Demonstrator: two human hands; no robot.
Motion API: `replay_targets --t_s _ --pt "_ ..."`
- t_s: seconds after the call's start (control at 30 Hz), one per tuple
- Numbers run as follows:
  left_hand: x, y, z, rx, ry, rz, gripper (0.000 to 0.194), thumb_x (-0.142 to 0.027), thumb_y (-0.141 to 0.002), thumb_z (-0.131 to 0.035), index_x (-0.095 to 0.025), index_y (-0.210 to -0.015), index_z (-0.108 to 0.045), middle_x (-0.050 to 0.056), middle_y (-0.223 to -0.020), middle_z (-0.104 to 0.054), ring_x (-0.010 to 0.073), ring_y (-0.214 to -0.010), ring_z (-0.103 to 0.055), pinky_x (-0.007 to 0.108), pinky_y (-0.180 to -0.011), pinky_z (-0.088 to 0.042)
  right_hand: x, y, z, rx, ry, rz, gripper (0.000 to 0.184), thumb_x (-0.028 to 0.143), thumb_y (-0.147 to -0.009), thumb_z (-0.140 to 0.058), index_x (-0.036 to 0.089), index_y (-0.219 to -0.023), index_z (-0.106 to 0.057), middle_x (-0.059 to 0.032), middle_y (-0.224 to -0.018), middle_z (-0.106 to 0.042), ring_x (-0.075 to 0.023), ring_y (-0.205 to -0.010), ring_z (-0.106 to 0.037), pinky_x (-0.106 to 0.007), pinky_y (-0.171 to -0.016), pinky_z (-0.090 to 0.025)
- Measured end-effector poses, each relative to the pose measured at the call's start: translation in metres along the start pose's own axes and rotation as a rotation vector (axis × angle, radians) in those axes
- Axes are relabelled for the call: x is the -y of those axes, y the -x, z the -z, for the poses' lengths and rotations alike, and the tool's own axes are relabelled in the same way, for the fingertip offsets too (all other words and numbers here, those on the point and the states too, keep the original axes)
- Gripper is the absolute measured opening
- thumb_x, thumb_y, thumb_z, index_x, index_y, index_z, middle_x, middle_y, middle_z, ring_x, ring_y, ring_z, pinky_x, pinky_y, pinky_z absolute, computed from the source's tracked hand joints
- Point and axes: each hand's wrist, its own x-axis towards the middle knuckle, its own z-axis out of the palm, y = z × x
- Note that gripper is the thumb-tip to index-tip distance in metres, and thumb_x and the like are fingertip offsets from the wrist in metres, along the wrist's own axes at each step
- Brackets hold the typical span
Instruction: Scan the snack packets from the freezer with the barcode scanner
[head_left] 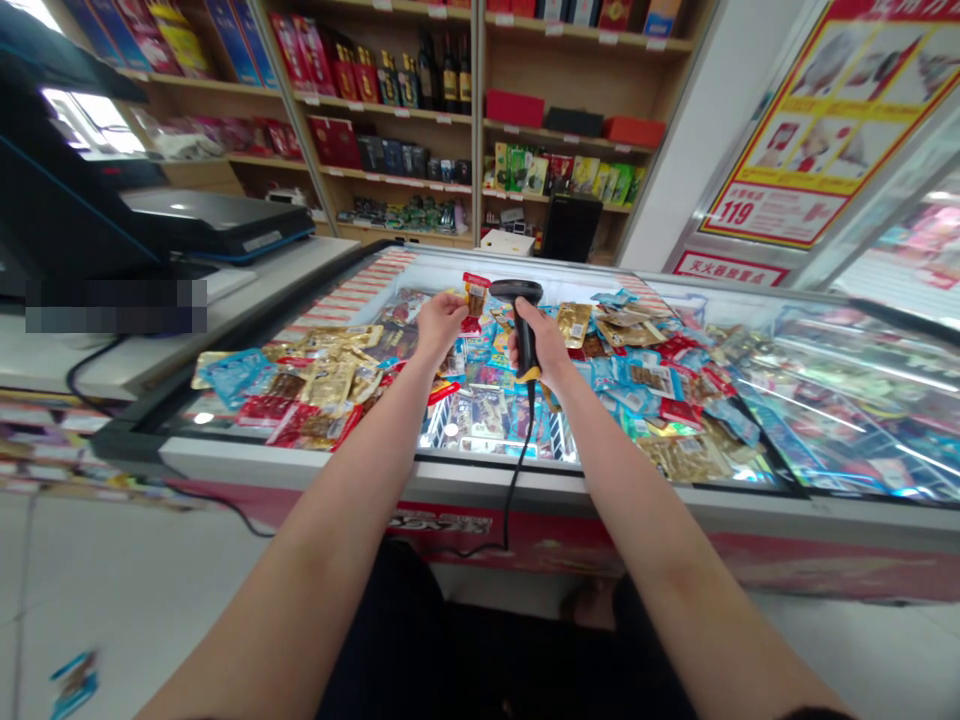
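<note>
Pinched in my left hand (441,325) is a small red snack packet (476,298), held upright with its barcode side toward me. My right hand (546,340) wraps round the grip of a black and yellow barcode scanner (525,335), whose head points left at the packet from close by. A black cable (517,480) hangs from the scanner's base over the counter's front edge. Below both hands lies the freezer's glass top (480,440). Gold, red and blue packets form a pile (330,375) on the left and another pile (645,375) on the right.
A dark checkout machine (67,190) and a flat scale (225,215) stand on the white counter at left. Shelves (480,120) of bottles and boxes line the back. One blue packet (75,685) lies on the floor at lower left. A second freezer section (847,390) extends right.
</note>
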Motion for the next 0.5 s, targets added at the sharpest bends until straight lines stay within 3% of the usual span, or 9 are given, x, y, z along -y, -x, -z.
replay_targets --t_s 0.5 --pt "0.012 0.0 -0.001 0.019 0.013 0.019 0.007 -0.016 -0.07 -0.068 -0.019 -0.076 -0.068 0.002 -0.079 -0.075 0.0204 -0.082 -0.071 0.031 -0.084 -0.053 0.004 0.006 0.0 0.024 -0.046 -0.054 0.05 0.067 -0.092 -0.074 0.02 -0.085 -0.06 0.002 -0.049 -0.063 -0.013 -0.034 -0.056 -0.022 -0.032 -0.043"
